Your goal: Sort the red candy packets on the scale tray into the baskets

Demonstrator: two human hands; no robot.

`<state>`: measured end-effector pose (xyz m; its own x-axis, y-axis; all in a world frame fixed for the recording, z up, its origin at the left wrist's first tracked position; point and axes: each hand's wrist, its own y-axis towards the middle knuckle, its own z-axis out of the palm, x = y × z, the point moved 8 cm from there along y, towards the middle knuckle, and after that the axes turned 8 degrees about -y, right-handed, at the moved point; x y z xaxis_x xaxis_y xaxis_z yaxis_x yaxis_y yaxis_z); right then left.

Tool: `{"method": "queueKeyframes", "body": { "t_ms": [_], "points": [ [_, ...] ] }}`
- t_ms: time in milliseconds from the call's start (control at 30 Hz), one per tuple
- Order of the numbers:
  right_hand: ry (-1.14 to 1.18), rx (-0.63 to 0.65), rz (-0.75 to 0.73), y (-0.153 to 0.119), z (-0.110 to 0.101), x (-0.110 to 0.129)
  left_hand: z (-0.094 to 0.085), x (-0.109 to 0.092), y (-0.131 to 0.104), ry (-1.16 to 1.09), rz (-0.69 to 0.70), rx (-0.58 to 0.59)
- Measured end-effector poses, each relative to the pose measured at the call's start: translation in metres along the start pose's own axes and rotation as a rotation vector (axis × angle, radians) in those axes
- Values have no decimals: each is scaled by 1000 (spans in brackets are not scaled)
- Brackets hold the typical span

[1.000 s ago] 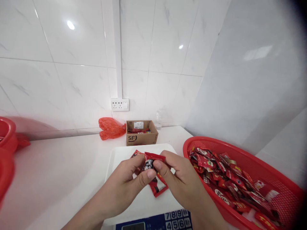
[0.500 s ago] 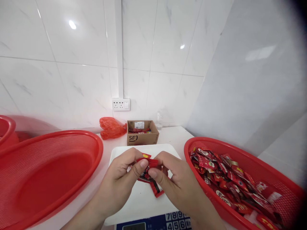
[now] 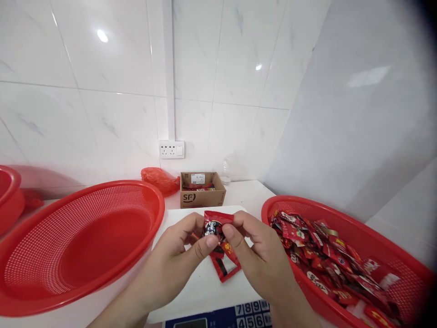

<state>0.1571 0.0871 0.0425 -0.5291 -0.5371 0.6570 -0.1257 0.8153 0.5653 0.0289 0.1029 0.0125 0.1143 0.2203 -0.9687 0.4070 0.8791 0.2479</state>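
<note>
My left hand [image 3: 177, 255] and my right hand [image 3: 261, 250] are both closed, pinching a small red and black snack packet [image 3: 214, 227] between thumbs and fingers. The packet has white lettering and a crimped red top edge. Just below it shows a second red packet [image 3: 225, 269] with a black stripe and a pale area; whether it is held or lies on the tray, I cannot tell. Beneath my hands is the white tray [image 3: 194, 291] of a digital weighing scale, its blue keypad [image 3: 221, 316] at the near edge.
At right stands a red plastic basket [image 3: 290, 200] heaped with red snack packets. A perforated red basket [image 3: 102, 255] is at left, with another red basket [image 3: 10, 182] beyond it. Behind the scale are a cardboard box [image 3: 203, 198] holding packets, a red plastic bag [image 3: 159, 180] and a clear plastic container [image 3: 226, 171].
The packet in my hands has turned upright, with its printed front and top edge now showing. The left basket has shifted to the right, nearer the scale.
</note>
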Motion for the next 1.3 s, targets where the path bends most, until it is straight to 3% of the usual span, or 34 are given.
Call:
{"method": "queueKeyframes", "body": {
  "t_ms": [333,600,700,800,867,1000,1167,1233,1300],
  "points": [
    [40,-66,-33,-1,-5,2,6,-4,-2,119,-23,16],
    [28,23,11,0,2,3,-5,-7,-5,40,-14,-43],
    [-41,168,79,2,20,-2,-14,-8,-4,257,-13,-84],
    [-277,365,151,-3,42,-14,-21,-12,-1,605,36,-117],
    [-419,405,196,-8,44,-26,-24,-17,0,772,93,-154],
    [-478,342,287,-22,13,-52,-25,-34,-4,772,243,-166],
    [-703,259,453,-38,-68,-86,-28,-40,-10,705,282,-160],
    [-780,293,535,-45,-92,-103,-29,-36,-11,701,262,-164],
    [-802,395,608,-53,-105,-123,-29,-34,-12,693,261,-158]
  ]
}}
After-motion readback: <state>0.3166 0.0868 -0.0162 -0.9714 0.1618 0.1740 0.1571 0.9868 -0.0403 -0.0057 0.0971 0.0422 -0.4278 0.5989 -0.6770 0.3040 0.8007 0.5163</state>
